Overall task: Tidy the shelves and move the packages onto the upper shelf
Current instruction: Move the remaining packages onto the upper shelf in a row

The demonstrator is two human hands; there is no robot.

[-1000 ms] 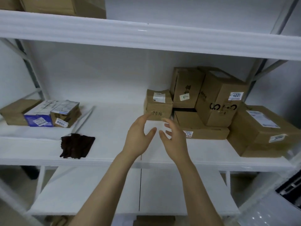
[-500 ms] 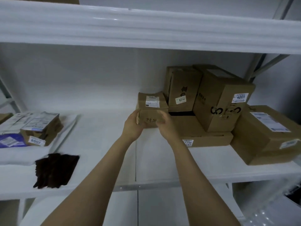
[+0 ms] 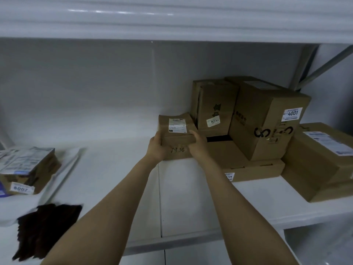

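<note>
Head view showed the small box (image 3: 176, 134) on the middle shelf (image 3: 118, 169), at the left end of a cluster of cartons. Its back right corner sat just beside the upright carton (image 3: 214, 106), and the flat carton (image 3: 248, 165) was close on its right. The left hand (image 3: 157, 148) was wrapped round the front left corner with the thumb on the top edge. The right hand (image 3: 198, 145) was curled round the right side in the same way, so both had a firm hold on it. Whether the base had left the shelf was hard to tell from this angle; it seemed to be resting there.

The step in hand looked like the lift. It would go best by drawing the box toward the body first, clear of the neighbouring cartons. It should then be raised level, kept out past the front lip of the upper shelf (image 3: 172, 18) until high enough to slide in. Even pressure from both palms should stop it tipping.
</note>
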